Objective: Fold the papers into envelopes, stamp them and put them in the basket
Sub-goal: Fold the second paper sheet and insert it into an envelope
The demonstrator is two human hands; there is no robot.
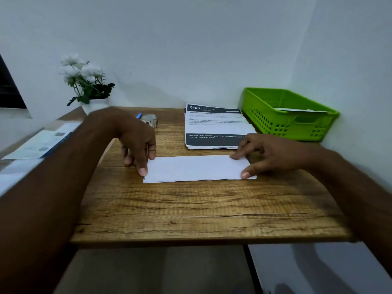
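Observation:
A folded white paper [197, 168] lies flat in the middle of the wooden desk [191, 213]. My left hand [135, 143] presses its left end with fingertips and thumb. My right hand [265, 154] pinches its right end, thumb at the near corner and fingers on the far corner. A stack of printed papers [216, 128] lies behind the folded one. The green plastic basket [288, 112] stands at the back right corner with a white folded paper [301, 109] inside. A roll of stamps or tape [149, 119] sits behind my left hand.
A white pot of white flowers [89, 85] stands at the back left corner. A blue pen tip [139, 115] shows beside the roll. Papers [40, 143] lie on a ledge to the left. Walls close the desk at back and right.

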